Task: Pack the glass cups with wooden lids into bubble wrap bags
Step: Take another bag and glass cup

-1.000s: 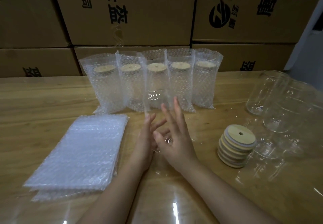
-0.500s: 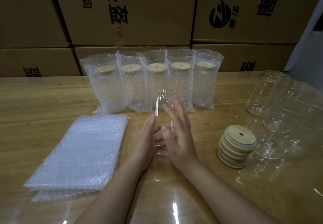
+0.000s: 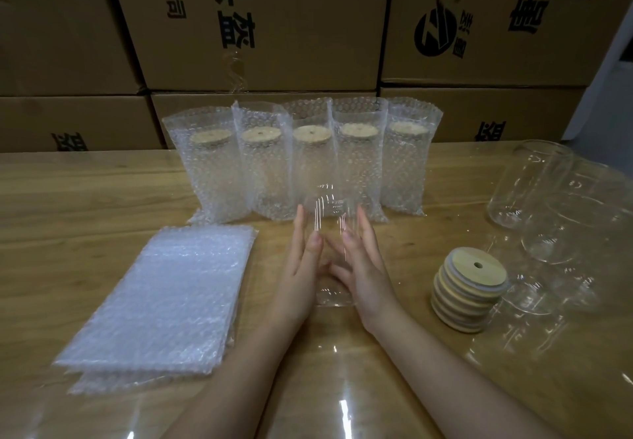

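From my remote view I see one clear, lidless glass cup standing upright in the middle of the wooden desk, between the two hands. The left hand lies flat against the left side of the cup and the right hand against the right side. The grip of both hands is wide: the fingers are straight and point away from the person, and only the palms and fingers press on the glass. I cannot tell if the bottom of the cup fully rests on the desk.

Just behind this cup is a row of five upright bubble wrap bags, and each one contains a glass cup closed with a round wooden lid. On the left of the hands lies a flat pile of empty bubble wrap bags. On the right, near the right hand, is a stack of round wooden lids with a small hole. Further to the right is a group of empty clear glass cups. Brown cardboard boxes with black print stand piled behind the desk.
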`<action>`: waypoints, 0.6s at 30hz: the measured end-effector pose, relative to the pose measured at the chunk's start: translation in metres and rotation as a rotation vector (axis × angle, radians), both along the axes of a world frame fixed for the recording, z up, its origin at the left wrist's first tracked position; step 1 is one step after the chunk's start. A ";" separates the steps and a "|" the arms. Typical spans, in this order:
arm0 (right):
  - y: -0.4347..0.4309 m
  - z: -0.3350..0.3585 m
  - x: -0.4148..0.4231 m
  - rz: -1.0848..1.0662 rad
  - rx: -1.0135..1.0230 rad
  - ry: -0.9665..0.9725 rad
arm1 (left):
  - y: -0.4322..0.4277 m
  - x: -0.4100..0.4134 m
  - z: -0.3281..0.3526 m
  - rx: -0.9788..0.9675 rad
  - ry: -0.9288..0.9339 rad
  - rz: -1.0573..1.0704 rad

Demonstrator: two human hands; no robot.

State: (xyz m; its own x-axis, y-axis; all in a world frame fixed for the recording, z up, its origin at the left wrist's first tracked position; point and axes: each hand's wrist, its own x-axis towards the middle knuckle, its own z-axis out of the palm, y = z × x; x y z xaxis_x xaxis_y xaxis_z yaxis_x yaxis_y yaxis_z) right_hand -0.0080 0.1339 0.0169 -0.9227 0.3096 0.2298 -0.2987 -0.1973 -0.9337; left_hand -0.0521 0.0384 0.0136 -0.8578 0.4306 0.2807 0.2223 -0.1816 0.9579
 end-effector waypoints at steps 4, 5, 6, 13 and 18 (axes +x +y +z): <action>0.000 -0.003 -0.002 0.001 -0.019 -0.005 | -0.002 0.005 0.005 -0.240 0.494 0.139; 0.000 -0.004 -0.003 0.008 -0.030 -0.004 | -0.003 0.007 0.006 -0.301 0.594 0.140; 0.001 -0.005 -0.003 0.014 -0.035 -0.005 | -0.003 0.010 0.007 -0.354 0.678 0.145; 0.003 -0.005 -0.004 0.001 -0.068 -0.023 | -0.001 0.012 0.001 -0.360 0.687 0.161; -0.003 -0.010 -0.004 -0.113 0.138 0.034 | -0.003 0.002 -0.001 0.036 0.030 0.037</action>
